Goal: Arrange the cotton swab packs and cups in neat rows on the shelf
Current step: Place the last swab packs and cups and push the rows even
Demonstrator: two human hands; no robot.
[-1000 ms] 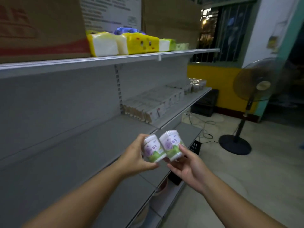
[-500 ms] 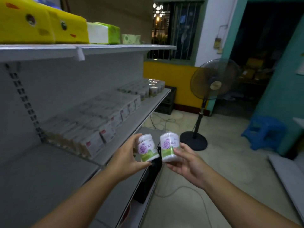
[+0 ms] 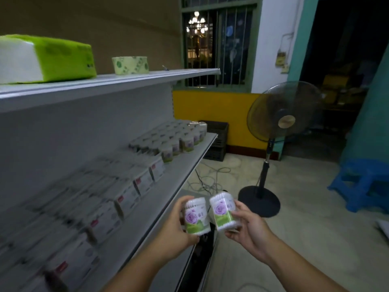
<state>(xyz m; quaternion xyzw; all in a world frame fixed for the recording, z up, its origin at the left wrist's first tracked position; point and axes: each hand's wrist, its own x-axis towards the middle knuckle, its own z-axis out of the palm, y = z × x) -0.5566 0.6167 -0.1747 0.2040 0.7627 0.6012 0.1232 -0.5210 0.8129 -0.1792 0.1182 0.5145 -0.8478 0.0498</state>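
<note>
Upper shelf (image 3: 130, 81), left: a green tissue pack (image 3: 46, 57) and a small pale green roll (image 3: 130, 64).
Middle shelf (image 3: 186, 170): flat cotton swab packs (image 3: 126, 192) in rows along the near stretch, blurred. Rose-label swab cups (image 3: 179, 141) are grouped at the far end.
Left hand (image 3: 174, 230): its grip is wrapped round the left cup (image 3: 196, 217), upright, in the air just off the shelf's front edge.
Right hand (image 3: 246, 226): its grip holds the right cup (image 3: 223, 211), slightly tilted, just beside the other. I cannot tell whether the two touch.
Right side: a standing fan (image 3: 282, 121) and a blue stool (image 3: 366, 182) on the floor.
Step in hand: probably carrying both cups toward the far group.
Next move: reach far along the shelf and set each cup upright in line, without nudging its neighbours.
</note>
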